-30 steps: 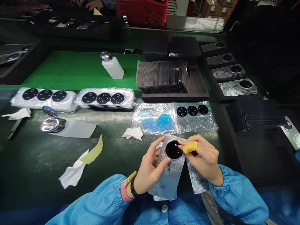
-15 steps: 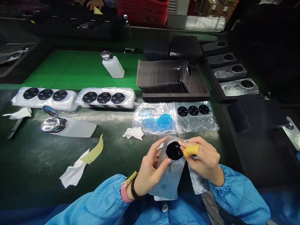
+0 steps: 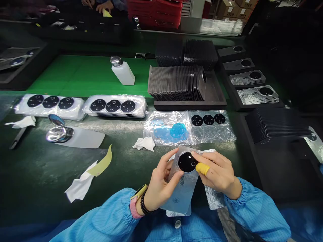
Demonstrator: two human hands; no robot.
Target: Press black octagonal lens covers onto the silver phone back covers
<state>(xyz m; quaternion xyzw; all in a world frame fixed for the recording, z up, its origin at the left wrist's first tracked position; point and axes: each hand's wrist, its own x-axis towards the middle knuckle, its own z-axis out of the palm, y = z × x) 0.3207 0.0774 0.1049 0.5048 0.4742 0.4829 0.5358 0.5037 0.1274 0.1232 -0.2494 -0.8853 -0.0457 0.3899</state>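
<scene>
Your left grip (image 3: 162, 183) is holding the pale panel (image 3: 180, 193) near its far end, its long axis running away from you, leaning right. Your right grip (image 3: 216, 172) is touching the panel's black disc (image 3: 186, 163) from the right; whether it's pinching anything, I cannot tell.

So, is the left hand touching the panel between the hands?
Touching: the head view shows the left hand holding the panel, thumb on its face, fingers along its edge.
</scene>
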